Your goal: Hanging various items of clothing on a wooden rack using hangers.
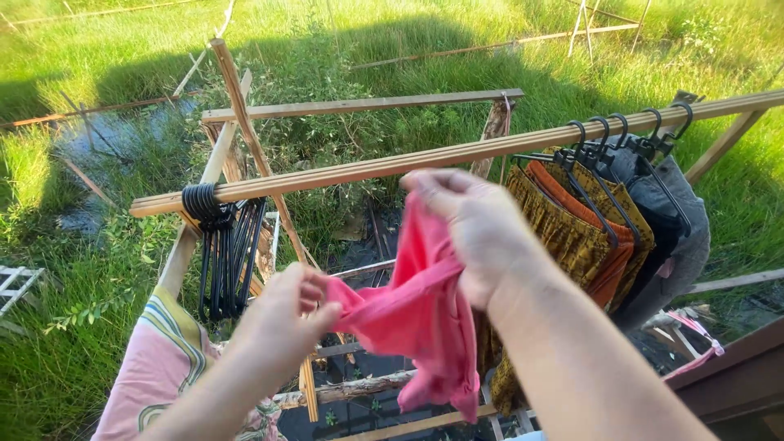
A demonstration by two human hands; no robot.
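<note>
Both hands, left hand (pixel 286 314) and right hand (pixel 469 224), clamped on pink garment (pixel 416 314), near wooden rail (pixel 367 167) with black hangers (pixel 222 245).

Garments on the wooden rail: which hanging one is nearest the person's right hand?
The mustard-yellow patterned garment, first in the row, hangs right beside the right hand. The orange one and the grey one hang farther along the wooden rail.
</note>
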